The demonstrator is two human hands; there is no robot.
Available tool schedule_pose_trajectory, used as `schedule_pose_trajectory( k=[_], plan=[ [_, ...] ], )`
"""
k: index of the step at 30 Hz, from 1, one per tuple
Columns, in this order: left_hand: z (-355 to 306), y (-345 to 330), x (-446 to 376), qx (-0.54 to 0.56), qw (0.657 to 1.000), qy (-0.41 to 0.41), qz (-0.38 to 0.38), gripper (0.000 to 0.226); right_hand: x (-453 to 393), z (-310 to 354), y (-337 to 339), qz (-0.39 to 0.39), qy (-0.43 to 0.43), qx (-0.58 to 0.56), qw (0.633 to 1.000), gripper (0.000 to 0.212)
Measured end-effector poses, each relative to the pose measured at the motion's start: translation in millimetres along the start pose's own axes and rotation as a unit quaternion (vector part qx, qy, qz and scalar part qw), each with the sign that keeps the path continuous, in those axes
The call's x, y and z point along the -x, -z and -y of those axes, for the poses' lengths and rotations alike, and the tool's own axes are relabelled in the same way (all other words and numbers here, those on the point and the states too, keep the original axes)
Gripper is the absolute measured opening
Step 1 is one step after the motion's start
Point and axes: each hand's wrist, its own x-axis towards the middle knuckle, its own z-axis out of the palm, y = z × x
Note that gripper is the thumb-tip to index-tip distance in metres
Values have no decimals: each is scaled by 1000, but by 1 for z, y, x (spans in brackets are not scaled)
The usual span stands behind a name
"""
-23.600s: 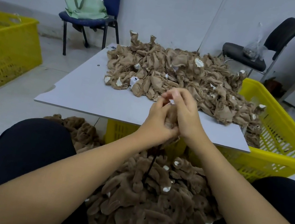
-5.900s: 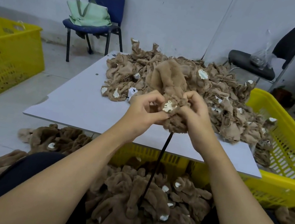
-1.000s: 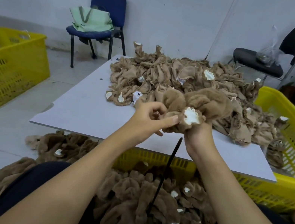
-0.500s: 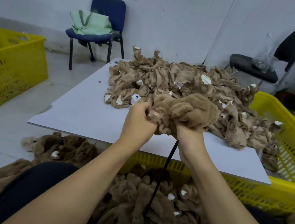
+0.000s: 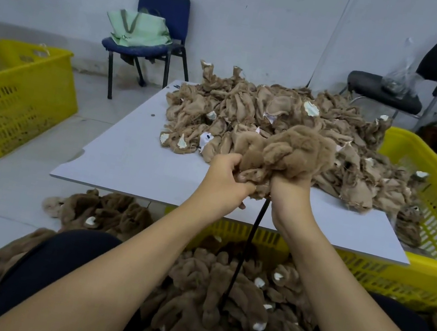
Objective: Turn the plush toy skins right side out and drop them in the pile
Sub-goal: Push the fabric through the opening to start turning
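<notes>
Furry brown skin (image 5: 298, 153) gripped by both raised hands, left hand (image 5: 228, 180) and right hand (image 5: 290, 191).

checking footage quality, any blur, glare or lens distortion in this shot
Head view: sharp overall, no glare; flat, even light leaves only a soft shadow under the white board. Wide-angle distortion bows the wall seam and stretches the forearms near the bottom edge.

Bare forearms extended forward from the lower frame, wrists close together. Left hand (image 5: 226, 180) fingers curled in a pinching grip; right hand (image 5: 290, 189) fist clenched, knuckles away from camera. Both raised side by side at mid-frame, nearly touching.
</notes>
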Motion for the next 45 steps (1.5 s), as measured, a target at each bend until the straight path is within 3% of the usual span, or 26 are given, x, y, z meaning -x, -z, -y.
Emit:
schedule_pose_trajectory(
  k=[5,8,10,14,18,22,25,28,33,36,38,40,42,45],
  plan=[
    [4,-5,-2,-26,990,-88,-102,6,0,9,-2,23,11,8,1000,27],
    [6,-5,-8,-40,976,-157,-147,24,-2,13,-2,20,1,-14,1000,18],
    [4,-2,-12,-34,974,-162,-157,34,-1,13,-2,22,-6,-16,1000,14],
    [4,15,-28,-5,963,-144,-227,37,9,9,-14,78,-14,-30,996,28],
    [9,11,-32,-63,978,-82,-179,29,0,4,-7,62,-10,11,998,23],
    [6,7,-21,-35,994,-93,-54,14,-15,-1,9,13,-87,-86,992,20],
    [8,10,-17,-71,991,-113,22,33,-19,-1,11,33,-150,-157,976,26],
    [8,9,-16,-83,985,-145,-50,33,-12,-4,4,63,-167,-149,973,25],
    [10,13,-20,-96,979,-102,-146,38,0,-1,-2,120,-116,-107,980,21],
    [9,12,-20,-146,968,-108,-172,31,-5,1,3,98,-97,-81,987,16],
    [7,6,-20,-127,973,-114,-154,31,-10,0,9,71,-109,-114,985,18],
    [7,5,-18,-58,988,-116,-81,29,-14,-1,17,46,-127,-164,977,20],
    [10,9,-12,-10,995,-97,16,13,-19,-3,24,15,-153,-207,966,22],
    [11,14,-7,-10,989,-89,117,30,-24,-6,28,6,-200,-234,952,29]
  ],
)
